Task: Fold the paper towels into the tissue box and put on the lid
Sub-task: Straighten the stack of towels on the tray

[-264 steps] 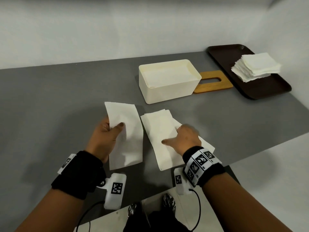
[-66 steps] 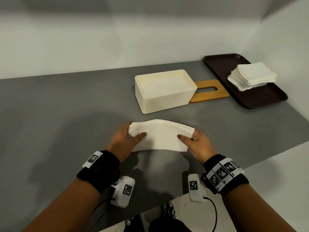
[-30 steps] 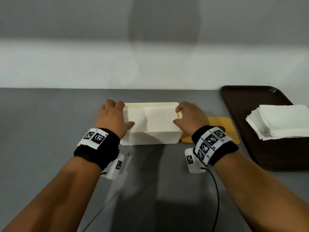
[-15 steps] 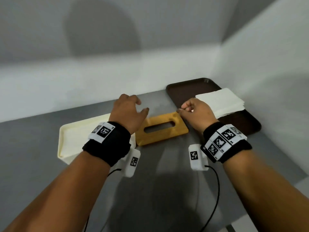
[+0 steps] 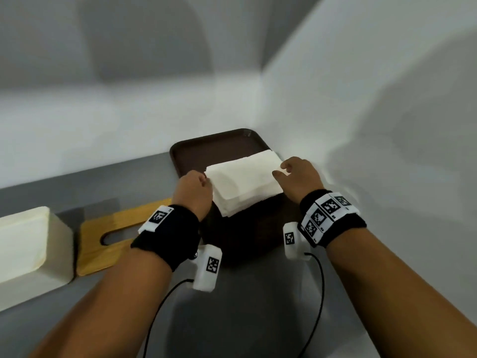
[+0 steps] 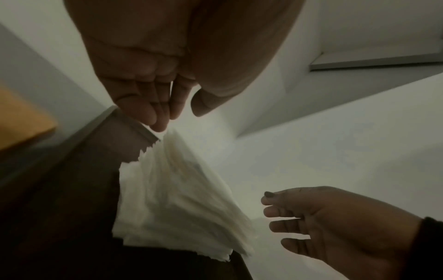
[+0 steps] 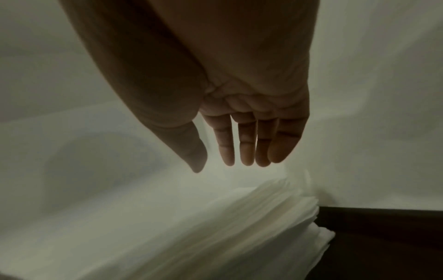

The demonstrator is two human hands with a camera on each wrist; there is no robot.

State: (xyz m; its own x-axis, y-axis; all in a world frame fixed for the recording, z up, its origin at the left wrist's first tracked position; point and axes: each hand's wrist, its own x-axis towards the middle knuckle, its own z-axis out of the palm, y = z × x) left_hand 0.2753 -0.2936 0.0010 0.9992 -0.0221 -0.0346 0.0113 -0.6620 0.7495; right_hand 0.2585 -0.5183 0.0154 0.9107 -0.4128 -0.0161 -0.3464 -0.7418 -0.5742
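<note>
A stack of white paper towels (image 5: 242, 184) lies on a dark brown tray (image 5: 206, 148) by the right wall. My left hand (image 5: 196, 187) is at the stack's left corner. In the left wrist view its fingers (image 6: 153, 113) are loosely curled, the thumb is apart, and they hold nothing just above the towels (image 6: 172, 204). My right hand (image 5: 291, 171) hovers at the stack's right corner. Its fingers (image 7: 239, 151) are straight over the towels (image 7: 215, 227) and hold nothing. The cream tissue box (image 5: 23, 244) stands at the far left with white towels inside. The wooden slotted lid (image 5: 103, 244) lies flat beside it.
The grey table meets white walls behind and to the right of the tray. The lid sits between the box and the tray. Wrist camera cables hang below both forearms. Bare grey tabletop lies in front of the tray.
Both hands moved right, from above the wooden lid to the two near corners of the towel stack on the tray. The view swung right, so the box now sits at the left edge.
</note>
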